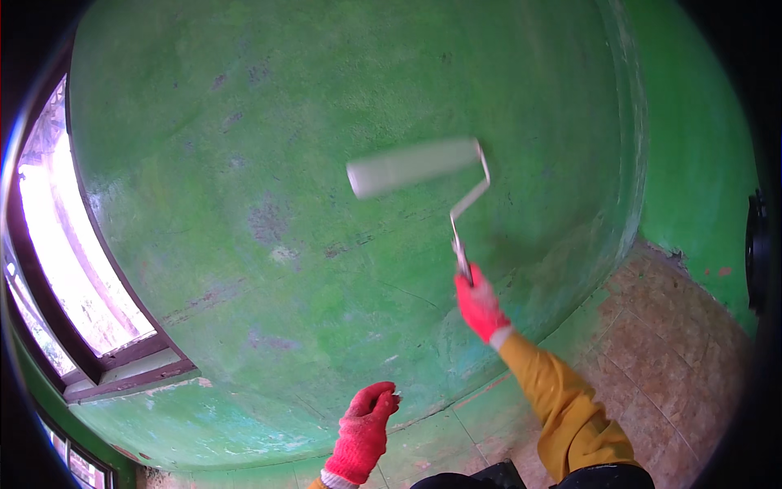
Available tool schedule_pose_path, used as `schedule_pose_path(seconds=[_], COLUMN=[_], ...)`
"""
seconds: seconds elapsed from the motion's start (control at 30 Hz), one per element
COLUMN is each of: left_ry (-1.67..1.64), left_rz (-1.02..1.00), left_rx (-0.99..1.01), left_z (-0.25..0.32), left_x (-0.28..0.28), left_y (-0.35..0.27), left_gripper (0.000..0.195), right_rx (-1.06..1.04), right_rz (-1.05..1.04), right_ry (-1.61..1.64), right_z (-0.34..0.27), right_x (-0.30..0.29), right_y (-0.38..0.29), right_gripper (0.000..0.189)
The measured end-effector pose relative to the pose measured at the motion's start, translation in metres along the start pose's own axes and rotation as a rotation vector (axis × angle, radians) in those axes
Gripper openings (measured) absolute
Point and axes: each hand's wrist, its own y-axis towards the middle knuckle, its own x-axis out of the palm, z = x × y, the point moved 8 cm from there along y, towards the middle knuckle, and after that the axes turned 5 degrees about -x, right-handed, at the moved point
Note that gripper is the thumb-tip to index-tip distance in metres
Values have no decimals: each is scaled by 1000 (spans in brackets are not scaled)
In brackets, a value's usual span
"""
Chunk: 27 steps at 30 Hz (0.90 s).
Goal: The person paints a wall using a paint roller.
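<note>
My right hand (479, 304), in a red knit glove, grips the handle (462, 263) of a paint roller. The roller's bent metal frame (470, 198) rises from it to a whitish roller sleeve (412, 167), blurred and slightly tilted. It lies over the green painted wall (342, 263); whether the sleeve touches the wall I cannot tell. My left hand (365, 428), also gloved in red, is low in front of the wall, fingers curled towards the thumb. A small pale bit shows at its fingertips, too small to tell whether it is held.
On the left is a bright window with a dark wooden frame (131, 354). The wall has worn, greyish patches (269, 217) and meets another green wall (690, 153) at the right corner. Brown floor tiles (647, 360) lie below, and a dark object (756, 250) is at the right edge.
</note>
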Motion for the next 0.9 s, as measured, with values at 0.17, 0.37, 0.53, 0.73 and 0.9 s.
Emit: schedule_pose_path(seconds=[0.17,0.37,0.53,0.73,0.9], left_ry=[9,71,79,80,131], left_rz=[13,97,67,70,93], left_rx=[-2,10,49,41,18], left_z=[-10,15,36,27,19], left_x=[-7,-2,27,28,26], left_y=[6,4,-9,-12,-3], left_gripper=[25,27,26,25,25], right_rx=[-174,-193,10,260,82], right_rz=[-5,33,-28,-111,-128], right_ry=[-21,-147,-212,-319,-108], right_z=[-156,-122,102,161,17], right_x=[-38,-50,-56,-69,-58], right_y=[108,109,-15,-99,-9], right_gripper=[40,40,39,38,46])
